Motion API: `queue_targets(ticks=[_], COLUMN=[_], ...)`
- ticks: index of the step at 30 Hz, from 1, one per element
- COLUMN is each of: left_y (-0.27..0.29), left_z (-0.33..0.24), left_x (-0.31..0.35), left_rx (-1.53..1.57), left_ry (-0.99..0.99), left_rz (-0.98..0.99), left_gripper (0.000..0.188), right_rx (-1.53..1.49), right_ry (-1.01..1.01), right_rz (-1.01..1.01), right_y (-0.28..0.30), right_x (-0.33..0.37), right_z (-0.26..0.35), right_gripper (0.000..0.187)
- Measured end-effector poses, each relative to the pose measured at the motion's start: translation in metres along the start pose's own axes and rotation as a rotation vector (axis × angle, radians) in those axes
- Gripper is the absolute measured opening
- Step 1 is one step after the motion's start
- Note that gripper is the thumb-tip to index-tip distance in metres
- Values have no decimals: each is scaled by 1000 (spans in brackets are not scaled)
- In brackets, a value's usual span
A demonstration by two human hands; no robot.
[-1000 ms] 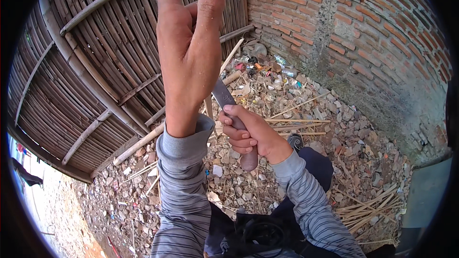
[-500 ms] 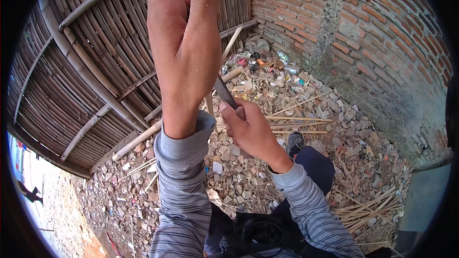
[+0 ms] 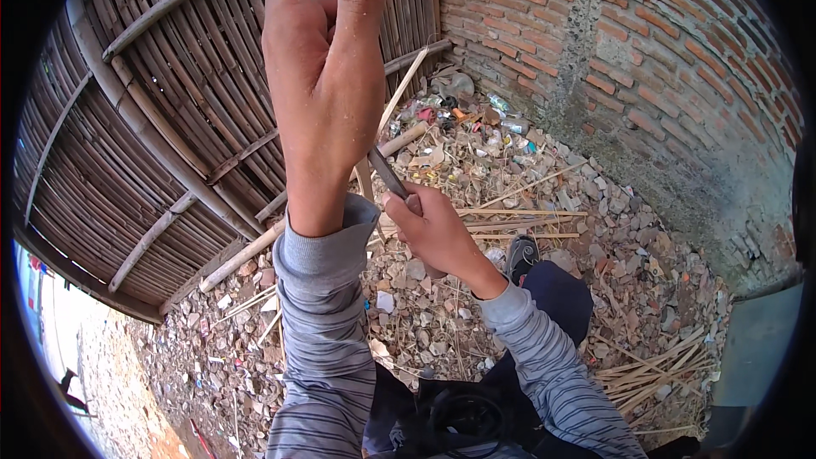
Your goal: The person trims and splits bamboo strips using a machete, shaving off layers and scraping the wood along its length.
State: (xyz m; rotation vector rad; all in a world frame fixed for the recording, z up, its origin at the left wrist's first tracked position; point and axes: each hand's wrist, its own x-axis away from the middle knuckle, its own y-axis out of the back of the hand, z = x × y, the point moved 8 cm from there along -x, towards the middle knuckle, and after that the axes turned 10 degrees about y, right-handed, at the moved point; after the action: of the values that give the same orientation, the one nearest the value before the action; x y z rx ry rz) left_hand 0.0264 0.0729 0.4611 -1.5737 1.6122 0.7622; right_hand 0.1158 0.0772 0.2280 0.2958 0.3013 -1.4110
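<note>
My left hand [image 3: 327, 76] is raised high in front of me, fingers curled and thumb bent toward them. Its fingertips run to the top edge, so what they pinch, if anything, is hidden. Lower and to the right, my right hand [image 3: 433, 229] is wrapped round a knife with a dark, narrow blade [image 3: 388, 172]. The blade slants up and left to beside my left wrist, which hides its far end. Past the wrist, a pale bamboo strip [image 3: 403, 92] leans upright. Another pale piece [image 3: 364, 178] shows below the wrist by the blade; whether both are one strip I cannot tell.
A bamboo-slat wall [image 3: 170, 119] stands on the left, a brick wall [image 3: 629, 59] on the right. Broken stones and litter [image 3: 476, 119] cover the ground. Bamboo strips lie ahead [image 3: 527, 223], and a pile of strips [image 3: 663, 374] is at the lower right. My shoe [image 3: 522, 255] rests on the rubble.
My right hand and the knife have shifted slightly left and down. The left hand has dropped a little, showing more of its curled fingers. Both hands keep their closed shape.
</note>
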Motion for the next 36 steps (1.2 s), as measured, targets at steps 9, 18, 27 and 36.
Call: queue_targets(ticks=[9,18,27,36], left_y=[9,6,9,20], left_z=[-5,-21,-14,-5], left_x=[12,10,13,13], left_rx=[34,-13,67,26], left_ry=[70,84,-20,-20], left_rz=[-30,131,15,-24], left_gripper=[28,29,26,25], right_rx=[244,-848,325,190], right_ry=[122,-492,121,68], right_rz=[-31,280,-35,22], right_y=[-6,-32,-7,-18], right_x=[0,19,1,-3], right_z=[25,-9,10,-2], right_gripper=[30,27,31,32])
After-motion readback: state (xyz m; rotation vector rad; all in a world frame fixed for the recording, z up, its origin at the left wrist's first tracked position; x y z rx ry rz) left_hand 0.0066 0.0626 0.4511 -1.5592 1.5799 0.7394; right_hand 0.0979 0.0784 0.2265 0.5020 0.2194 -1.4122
